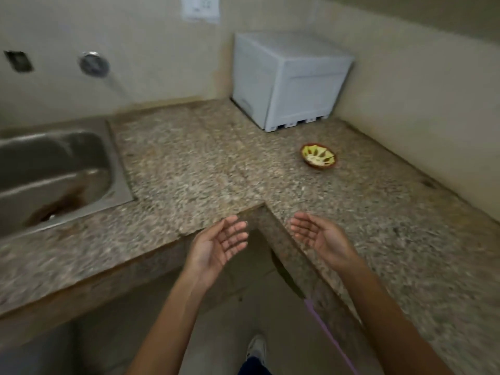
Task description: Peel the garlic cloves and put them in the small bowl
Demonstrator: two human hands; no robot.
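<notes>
While both hands hover palms-up and holding nothing at the inner corner of the worktop (189, 163), we see from the head camera our left hand (219, 244) and right hand (319, 235) with fingers spread and relaxed. The small bowl (318, 159) sits well apart on the right wing, near a white box (289, 79); pale pieces inside may be garlic, though blur prevents certainty. A steel sink (54, 169) lies left. We judge the step is reaching for the bowl: best to steady it with one hand and pick with the other.
</notes>
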